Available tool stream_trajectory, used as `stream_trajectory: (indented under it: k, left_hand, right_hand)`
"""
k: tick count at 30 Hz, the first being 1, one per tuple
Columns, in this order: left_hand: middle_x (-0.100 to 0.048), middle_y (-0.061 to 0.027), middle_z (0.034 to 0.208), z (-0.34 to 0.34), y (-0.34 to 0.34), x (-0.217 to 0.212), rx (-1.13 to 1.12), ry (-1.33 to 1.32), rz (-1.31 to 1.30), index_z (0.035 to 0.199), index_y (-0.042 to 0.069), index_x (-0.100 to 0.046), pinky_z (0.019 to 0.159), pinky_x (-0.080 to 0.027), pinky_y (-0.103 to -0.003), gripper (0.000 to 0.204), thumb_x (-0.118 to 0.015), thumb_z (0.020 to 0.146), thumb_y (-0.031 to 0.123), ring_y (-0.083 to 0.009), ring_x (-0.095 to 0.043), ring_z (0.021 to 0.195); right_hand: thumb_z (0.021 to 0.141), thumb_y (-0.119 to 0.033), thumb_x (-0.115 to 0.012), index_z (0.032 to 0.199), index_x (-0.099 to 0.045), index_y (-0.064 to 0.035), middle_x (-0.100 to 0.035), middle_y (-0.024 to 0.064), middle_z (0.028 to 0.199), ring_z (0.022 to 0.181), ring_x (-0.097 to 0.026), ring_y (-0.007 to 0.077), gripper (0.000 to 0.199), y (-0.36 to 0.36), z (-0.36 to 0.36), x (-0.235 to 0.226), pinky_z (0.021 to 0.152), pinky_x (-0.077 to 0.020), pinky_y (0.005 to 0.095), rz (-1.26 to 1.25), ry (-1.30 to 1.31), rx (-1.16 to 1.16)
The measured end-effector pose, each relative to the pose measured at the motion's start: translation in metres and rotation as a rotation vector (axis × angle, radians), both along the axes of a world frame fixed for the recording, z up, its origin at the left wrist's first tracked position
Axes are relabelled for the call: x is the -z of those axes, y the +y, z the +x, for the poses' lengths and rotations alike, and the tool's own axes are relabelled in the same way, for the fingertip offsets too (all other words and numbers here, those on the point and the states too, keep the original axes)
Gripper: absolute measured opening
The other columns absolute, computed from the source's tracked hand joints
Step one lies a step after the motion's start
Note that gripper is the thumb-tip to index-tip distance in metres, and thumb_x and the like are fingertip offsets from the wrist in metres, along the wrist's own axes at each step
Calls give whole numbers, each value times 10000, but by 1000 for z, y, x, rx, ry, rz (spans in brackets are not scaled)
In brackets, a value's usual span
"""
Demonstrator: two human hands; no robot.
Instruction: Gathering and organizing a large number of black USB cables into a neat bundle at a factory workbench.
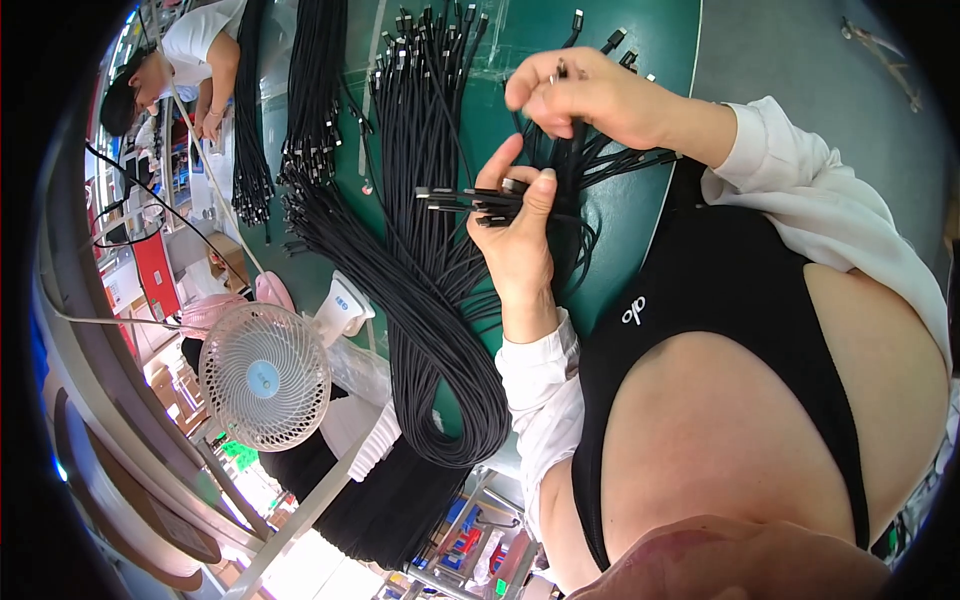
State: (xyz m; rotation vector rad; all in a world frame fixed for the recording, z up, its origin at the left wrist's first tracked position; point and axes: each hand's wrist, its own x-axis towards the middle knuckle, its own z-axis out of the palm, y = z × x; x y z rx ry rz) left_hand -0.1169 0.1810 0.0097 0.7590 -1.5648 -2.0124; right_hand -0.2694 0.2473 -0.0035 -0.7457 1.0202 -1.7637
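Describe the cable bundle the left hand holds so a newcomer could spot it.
On the green table, find the left hand raised above the black cable heaps. Its fingers pinch a small cable bundle, lifted off the table with plug ends aligned leftward.

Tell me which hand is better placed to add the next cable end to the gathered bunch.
Right, probably. The left hand is clamped on the bunch of cable ends, while the right hand pinches a single connector just above it.
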Motion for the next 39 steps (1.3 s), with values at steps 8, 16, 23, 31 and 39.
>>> stream_trajectory:
  k: [8, 16, 23, 31, 39]
  left_hand:
    - [-542, -109, 1049, -4, 3, 4, 112, 11, 4, 1205, -51, -379, 868, -433, -273, 569, -654, 707, -89, -160, -544, 937]
    - [-597, -66, 842, -1, -7, 22, 22, 10, 26, 938, -21, -553, 705, -401, -201, 144, -596, 817, 44, -93, -530, 726]
    - [-576, -45, 846, -3, 4, 26, -8, 121, 72, 1013, -43, -549, 685, -399, -200, 201, -573, 827, 28, -93, -505, 722]
    - [-573, -58, 810, -1, -6, 23, -24, 160, 64, 918, -24, -564, 669, -395, -222, 133, -573, 843, 85, -112, -504, 702]
    - [-531, -28, 709, -2, -1, 22, 72, 217, 121, 923, -32, -569, 587, -368, -220, 157, -576, 848, 106, -96, -454, 621]
  right_hand:
    - [749, -173, -675, 831, -633, -8, -534, -7, 629, 571, -465, 68, 189, 4, -3, -9, 532, -367, 221, 69, 534, -309]
    - [824, -198, -618, 839, -599, 0, -570, -3, 714, 672, -503, 55, 200, 4, 6, 4, 613, -404, 209, 180, 322, 45]
    - [835, -143, -576, 821, -559, -8, -581, 21, 702, 707, -552, 77, 137, 5, 13, 0, 609, -425, 228, 184, 280, -146]
    - [814, -207, -519, 883, -546, 8, -579, 47, 705, 623, -537, 96, 228, 0, 2, 14, 581, -391, 219, 46, -19, 40]
    - [796, -267, -641, 894, -604, 31, -560, 21, 660, 510, -466, 64, 316, 3, 2, -6, 510, -381, 202, 135, 176, -55]
